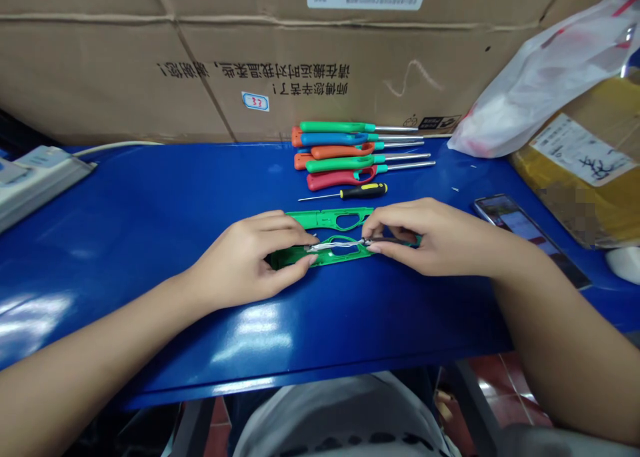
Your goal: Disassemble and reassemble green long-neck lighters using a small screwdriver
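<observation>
Two halves of a green lighter casing lie on the blue table, the far half (320, 219) and the near half (345, 252), each with an oval trigger opening. Thin white wires (335, 245) stretch over the near half between my hands. My left hand (260, 253) is closed around the left part of the near half, thumb and fingertips by the wires' left end. At the other end my right hand (420, 237) pinches a dark, slim lighter tube (400, 241) where the wires meet it. My fingers and palm hide part of both pieces.
Behind the casing lies a black-and-yellow screwdriver (365, 191), then several assembled long-nosed lighters (340, 165). A phone (530, 237) lies right. A cardboard box (200, 77) stands at the back; a plastic bag (540, 83) and taped parcel (585, 170) are right, a power strip (40, 177) left.
</observation>
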Demonstrator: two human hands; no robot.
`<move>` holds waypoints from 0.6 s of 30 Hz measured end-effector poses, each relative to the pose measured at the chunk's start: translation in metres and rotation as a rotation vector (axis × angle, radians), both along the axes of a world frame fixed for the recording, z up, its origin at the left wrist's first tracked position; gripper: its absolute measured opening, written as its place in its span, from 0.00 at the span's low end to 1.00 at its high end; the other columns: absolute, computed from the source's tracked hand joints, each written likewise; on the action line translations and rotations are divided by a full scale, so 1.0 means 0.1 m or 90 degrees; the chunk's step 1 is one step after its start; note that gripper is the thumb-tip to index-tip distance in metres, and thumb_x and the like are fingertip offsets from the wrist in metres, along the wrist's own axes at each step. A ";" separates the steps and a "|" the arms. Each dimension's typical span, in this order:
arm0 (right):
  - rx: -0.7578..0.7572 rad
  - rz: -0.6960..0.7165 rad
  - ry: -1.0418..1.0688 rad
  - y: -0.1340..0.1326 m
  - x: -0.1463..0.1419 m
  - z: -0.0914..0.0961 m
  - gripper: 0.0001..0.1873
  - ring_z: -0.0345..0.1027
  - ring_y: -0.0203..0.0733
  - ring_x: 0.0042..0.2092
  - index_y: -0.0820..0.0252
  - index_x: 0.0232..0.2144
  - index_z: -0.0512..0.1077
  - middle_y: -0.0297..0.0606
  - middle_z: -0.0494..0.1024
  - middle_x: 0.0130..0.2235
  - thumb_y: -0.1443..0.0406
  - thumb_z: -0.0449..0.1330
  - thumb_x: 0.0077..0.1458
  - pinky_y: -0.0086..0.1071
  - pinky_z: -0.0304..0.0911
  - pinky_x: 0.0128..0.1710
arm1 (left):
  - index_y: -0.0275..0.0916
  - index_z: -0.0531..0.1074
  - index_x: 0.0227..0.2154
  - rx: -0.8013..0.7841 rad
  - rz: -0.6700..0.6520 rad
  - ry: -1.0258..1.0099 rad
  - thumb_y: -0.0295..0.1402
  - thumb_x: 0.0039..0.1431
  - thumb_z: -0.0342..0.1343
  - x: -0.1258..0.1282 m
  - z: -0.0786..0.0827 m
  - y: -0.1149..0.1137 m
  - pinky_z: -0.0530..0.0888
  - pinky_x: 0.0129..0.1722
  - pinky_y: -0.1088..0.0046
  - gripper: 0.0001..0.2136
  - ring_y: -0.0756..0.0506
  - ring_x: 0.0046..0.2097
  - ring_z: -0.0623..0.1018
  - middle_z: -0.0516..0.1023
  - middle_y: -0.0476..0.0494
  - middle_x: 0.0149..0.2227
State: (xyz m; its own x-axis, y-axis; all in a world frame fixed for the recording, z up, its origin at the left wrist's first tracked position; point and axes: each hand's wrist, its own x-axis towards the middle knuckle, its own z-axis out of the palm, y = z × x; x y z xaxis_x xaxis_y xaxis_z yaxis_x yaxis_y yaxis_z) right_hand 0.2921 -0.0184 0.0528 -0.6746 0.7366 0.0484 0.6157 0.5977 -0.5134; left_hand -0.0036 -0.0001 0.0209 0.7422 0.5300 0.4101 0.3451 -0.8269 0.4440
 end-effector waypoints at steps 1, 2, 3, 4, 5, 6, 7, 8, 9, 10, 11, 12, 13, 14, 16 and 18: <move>0.000 0.000 0.002 0.00 -0.01 0.00 0.08 0.62 0.33 0.29 0.57 0.43 0.76 0.33 0.79 0.35 0.61 0.59 0.65 0.29 0.56 0.31 | 0.37 0.81 0.45 -0.008 0.000 0.001 0.32 0.65 0.60 0.00 0.00 0.00 0.77 0.44 0.71 0.09 0.46 0.40 0.81 0.83 0.42 0.40; 0.001 0.000 0.003 0.00 -0.01 0.00 0.08 0.62 0.33 0.29 0.57 0.43 0.75 0.33 0.79 0.35 0.61 0.59 0.65 0.29 0.56 0.31 | 0.38 0.81 0.45 -0.016 0.002 0.003 0.32 0.65 0.60 0.01 -0.01 0.00 0.78 0.44 0.71 0.09 0.46 0.41 0.81 0.83 0.42 0.40; 0.004 -0.001 0.005 0.00 -0.02 0.01 0.08 0.62 0.33 0.29 0.57 0.43 0.75 0.33 0.79 0.35 0.61 0.59 0.65 0.28 0.56 0.31 | 0.38 0.81 0.45 -0.021 0.005 0.005 0.33 0.65 0.60 0.01 0.00 -0.01 0.78 0.44 0.71 0.09 0.46 0.41 0.81 0.83 0.42 0.41; 0.007 -0.003 0.007 -0.01 -0.02 0.02 0.08 0.61 0.33 0.29 0.57 0.43 0.75 0.33 0.78 0.35 0.61 0.59 0.65 0.28 0.56 0.31 | 0.38 0.81 0.46 -0.024 0.008 0.006 0.33 0.65 0.60 0.01 0.00 -0.01 0.78 0.44 0.71 0.10 0.46 0.41 0.81 0.83 0.42 0.41; 0.011 -0.004 0.009 -0.01 -0.02 0.02 0.08 0.61 0.33 0.28 0.58 0.42 0.75 0.33 0.78 0.34 0.61 0.59 0.65 0.28 0.55 0.31 | 0.38 0.81 0.46 -0.027 0.012 0.007 0.33 0.65 0.60 0.01 0.00 -0.01 0.78 0.44 0.71 0.10 0.46 0.42 0.81 0.83 0.42 0.41; 0.013 -0.005 0.011 -0.01 -0.02 0.03 0.08 0.60 0.32 0.28 0.58 0.42 0.75 0.32 0.77 0.33 0.61 0.59 0.65 0.28 0.55 0.31 | 0.38 0.81 0.46 -0.028 0.013 0.007 0.33 0.65 0.60 0.01 0.00 -0.01 0.78 0.44 0.71 0.10 0.46 0.42 0.81 0.83 0.42 0.41; 0.013 -0.008 0.011 -0.02 -0.02 0.03 0.08 0.60 0.32 0.28 0.58 0.42 0.75 0.32 0.76 0.32 0.61 0.59 0.65 0.28 0.55 0.30 | 0.38 0.81 0.46 -0.027 0.012 0.006 0.33 0.66 0.60 0.01 0.00 0.00 0.78 0.45 0.71 0.10 0.46 0.42 0.81 0.83 0.42 0.42; 0.010 -0.013 0.012 -0.02 -0.02 0.04 0.08 0.60 0.32 0.27 0.58 0.42 0.74 0.31 0.75 0.31 0.61 0.59 0.65 0.28 0.54 0.30 | 0.37 0.81 0.46 -0.022 0.009 0.005 0.32 0.66 0.60 0.01 -0.01 0.00 0.78 0.45 0.72 0.10 0.46 0.42 0.81 0.83 0.42 0.41; 0.005 -0.019 0.011 -0.02 -0.01 0.04 0.08 0.59 0.32 0.27 0.58 0.42 0.74 0.31 0.75 0.30 0.61 0.59 0.64 0.28 0.53 0.29 | 0.37 0.81 0.46 -0.012 0.005 0.004 0.31 0.66 0.59 0.00 -0.01 0.01 0.78 0.45 0.72 0.10 0.46 0.42 0.81 0.83 0.42 0.41; -0.003 -0.026 0.009 -0.02 -0.01 0.04 0.08 0.59 0.32 0.26 0.57 0.42 0.74 0.30 0.74 0.29 0.60 0.60 0.64 0.28 0.53 0.29 | 0.37 0.81 0.46 0.001 -0.001 0.001 0.31 0.67 0.59 0.00 -0.02 0.02 0.78 0.45 0.72 0.09 0.47 0.42 0.81 0.83 0.42 0.41; -0.010 -0.033 0.003 -0.01 0.00 0.04 0.08 0.59 0.32 0.26 0.57 0.41 0.74 0.30 0.73 0.28 0.60 0.60 0.64 0.28 0.52 0.28 | 0.38 0.81 0.47 0.015 -0.007 -0.002 0.30 0.67 0.58 -0.01 -0.03 0.03 0.78 0.44 0.73 0.09 0.47 0.41 0.81 0.83 0.42 0.41; -0.018 -0.037 -0.005 -0.01 0.00 0.04 0.08 0.60 0.33 0.26 0.58 0.40 0.74 0.29 0.73 0.28 0.59 0.60 0.63 0.28 0.51 0.28 | 0.38 0.81 0.47 0.026 -0.009 -0.005 0.29 0.68 0.58 -0.01 -0.04 0.04 0.78 0.43 0.73 0.09 0.47 0.41 0.81 0.83 0.42 0.40; -0.024 -0.038 -0.017 0.00 0.01 0.03 0.08 0.60 0.33 0.26 0.58 0.39 0.74 0.30 0.73 0.28 0.60 0.61 0.63 0.28 0.51 0.28 | 0.39 0.81 0.47 0.033 -0.007 -0.007 0.29 0.68 0.58 -0.01 -0.05 0.04 0.78 0.43 0.74 0.09 0.48 0.41 0.82 0.83 0.43 0.40; -0.027 -0.035 -0.029 0.01 0.01 0.03 0.07 0.61 0.33 0.27 0.58 0.38 0.75 0.30 0.74 0.28 0.60 0.61 0.62 0.28 0.51 0.28 | 0.39 0.81 0.47 0.033 -0.005 -0.011 0.29 0.68 0.58 -0.01 -0.05 0.04 0.78 0.42 0.74 0.09 0.48 0.41 0.82 0.83 0.43 0.40; -0.032 -0.022 -0.050 0.03 0.02 0.01 0.06 0.65 0.35 0.30 0.58 0.37 0.75 0.33 0.77 0.32 0.62 0.61 0.62 0.29 0.54 0.30 | 0.40 0.82 0.46 0.023 0.000 -0.020 0.28 0.68 0.58 -0.01 -0.06 0.03 0.79 0.42 0.76 0.09 0.48 0.41 0.82 0.83 0.43 0.40; -0.041 -0.008 -0.062 0.04 0.03 0.00 0.05 0.68 0.37 0.34 0.58 0.37 0.76 0.36 0.79 0.37 0.64 0.61 0.61 0.30 0.57 0.33 | 0.40 0.82 0.46 0.016 -0.001 -0.027 0.27 0.68 0.58 0.00 -0.07 0.02 0.79 0.41 0.77 0.10 0.49 0.40 0.83 0.83 0.43 0.41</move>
